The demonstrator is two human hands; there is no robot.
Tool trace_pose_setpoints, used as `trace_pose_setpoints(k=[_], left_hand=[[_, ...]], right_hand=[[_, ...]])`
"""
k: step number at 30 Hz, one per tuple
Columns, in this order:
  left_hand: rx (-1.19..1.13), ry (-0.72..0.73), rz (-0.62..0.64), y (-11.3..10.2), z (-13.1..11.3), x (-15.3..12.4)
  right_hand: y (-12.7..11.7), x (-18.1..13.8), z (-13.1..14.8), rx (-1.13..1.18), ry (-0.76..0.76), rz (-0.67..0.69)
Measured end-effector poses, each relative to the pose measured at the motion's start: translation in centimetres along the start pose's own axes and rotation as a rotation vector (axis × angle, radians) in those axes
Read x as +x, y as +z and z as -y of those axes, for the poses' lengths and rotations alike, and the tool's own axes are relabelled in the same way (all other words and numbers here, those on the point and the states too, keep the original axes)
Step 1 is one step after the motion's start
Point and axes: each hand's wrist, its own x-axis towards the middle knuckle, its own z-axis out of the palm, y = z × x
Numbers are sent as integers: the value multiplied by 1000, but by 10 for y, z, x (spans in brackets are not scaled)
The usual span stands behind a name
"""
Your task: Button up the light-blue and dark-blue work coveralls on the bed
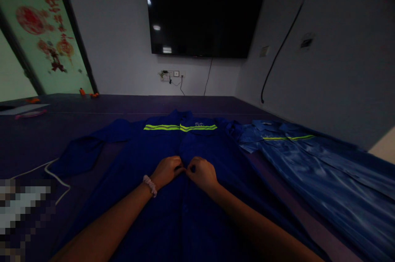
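A dark blue work jacket [160, 147] with a yellow-green reflective stripe across the chest lies flat on the dark table [123, 105], collar away from me. My left hand [166, 170], with a pale scrunchie on the wrist, and my right hand [202, 173] meet at the jacket's front closure. Both pinch the fabric there with fingers curled, fingertips almost touching. What sits between the fingertips is too small to make out.
A second, lighter blue jacket [314, 171] with the same stripe lies to the right. A white cable [52, 173] runs across the table at left. Small orange items [89, 94] sit at the far left edge. A black screen [203, 11] hangs on the wall.
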Motion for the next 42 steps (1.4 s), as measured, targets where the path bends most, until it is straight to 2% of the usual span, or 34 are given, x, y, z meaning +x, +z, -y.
trace_pose_setpoints(k=[12,18,23,33,42], left_hand=[[39,1,27,-3,-2,1],[199,92,108,-7,-6,0],[285,122,140,-6,-7,-1],[152,144,131,-5,2,-1],[128,151,136,-8,1,0]], right_hand=[[-1,3,0,-9,9,46],[-4,3,-1,12,7,85],[-5,0,-2,27,-33,64],[-6,-4,2,11,1,41],[0,-4,3,7,41,23]])
